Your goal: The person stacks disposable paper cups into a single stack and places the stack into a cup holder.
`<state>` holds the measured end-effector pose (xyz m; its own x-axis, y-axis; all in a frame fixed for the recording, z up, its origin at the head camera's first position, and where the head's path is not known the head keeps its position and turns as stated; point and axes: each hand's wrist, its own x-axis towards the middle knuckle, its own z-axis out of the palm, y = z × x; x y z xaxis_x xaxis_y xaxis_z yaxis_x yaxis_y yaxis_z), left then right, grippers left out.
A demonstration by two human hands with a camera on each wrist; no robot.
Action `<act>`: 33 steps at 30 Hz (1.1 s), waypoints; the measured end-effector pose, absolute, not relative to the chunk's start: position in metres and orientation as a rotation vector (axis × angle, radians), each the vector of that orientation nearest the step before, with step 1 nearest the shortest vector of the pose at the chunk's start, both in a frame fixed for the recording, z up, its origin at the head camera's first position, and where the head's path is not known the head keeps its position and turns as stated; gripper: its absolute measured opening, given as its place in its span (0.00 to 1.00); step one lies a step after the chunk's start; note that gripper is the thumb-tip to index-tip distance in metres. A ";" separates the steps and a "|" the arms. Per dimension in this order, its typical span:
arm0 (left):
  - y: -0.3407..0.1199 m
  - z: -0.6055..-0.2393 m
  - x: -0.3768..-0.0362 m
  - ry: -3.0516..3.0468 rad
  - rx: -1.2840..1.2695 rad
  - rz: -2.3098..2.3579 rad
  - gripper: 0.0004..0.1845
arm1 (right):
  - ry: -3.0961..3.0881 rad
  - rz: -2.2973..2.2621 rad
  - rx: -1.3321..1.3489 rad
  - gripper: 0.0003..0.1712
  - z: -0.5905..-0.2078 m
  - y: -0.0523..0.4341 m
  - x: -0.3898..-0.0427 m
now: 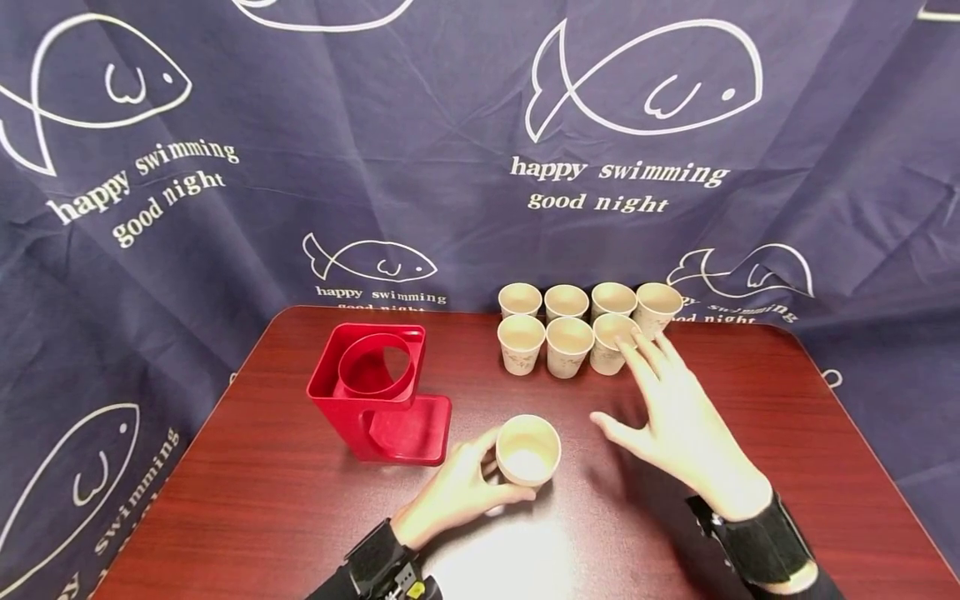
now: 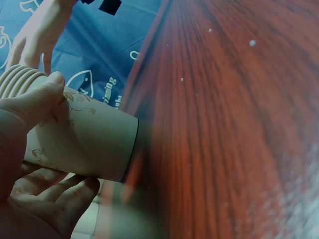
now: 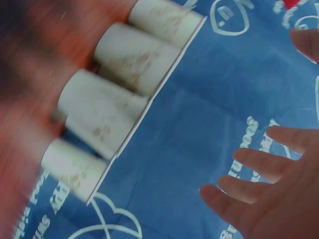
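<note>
My left hand [image 1: 468, 483] grips a beige paper cup [image 1: 528, 450] near the table's front middle; in the left wrist view the thumb and fingers [image 2: 47, 94] wrap round the cup [image 2: 84, 142], which looks like a nested stack. My right hand [image 1: 667, 400] hovers with fingers spread, its fingertips close to the front row of several upright paper cups [image 1: 567, 346] at the back of the table. In the right wrist view the spread fingers [image 3: 269, 164] hold nothing and the cups [image 3: 112, 104] stand beyond them.
A red plastic cup holder [image 1: 375, 392] with a round opening stands left of the held cup. The dark red wooden table [image 1: 787, 433] ends at rounded corners. A navy cloth with fish prints [image 1: 375, 150] hangs behind and around it.
</note>
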<state>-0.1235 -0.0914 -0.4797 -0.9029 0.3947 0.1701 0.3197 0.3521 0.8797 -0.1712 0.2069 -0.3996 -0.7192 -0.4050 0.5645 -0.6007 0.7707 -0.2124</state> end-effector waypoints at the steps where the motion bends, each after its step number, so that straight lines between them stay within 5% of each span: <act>1: -0.092 -0.480 -0.123 2.524 0.668 1.617 0.40 | -2.457 0.495 0.744 0.56 -0.400 0.209 -0.175; 15: -0.093 -0.481 -0.122 2.537 0.675 1.618 0.40 | -2.500 0.360 0.581 0.63 -0.418 0.225 -0.208; 25: -0.093 -0.481 -0.122 2.530 0.674 1.616 0.39 | -2.599 0.756 0.523 0.69 -0.427 0.222 -0.226; 33: -0.093 -0.481 -0.122 2.519 0.676 1.624 0.39 | -2.641 0.981 0.418 0.64 -0.432 0.222 -0.237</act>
<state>-0.1220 -0.0928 -0.4809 -0.9008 0.3970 0.1758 0.3239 0.3450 0.8809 -0.2374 0.2220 -0.4316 -0.9149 -0.1669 0.3676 -0.3664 0.7256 -0.5824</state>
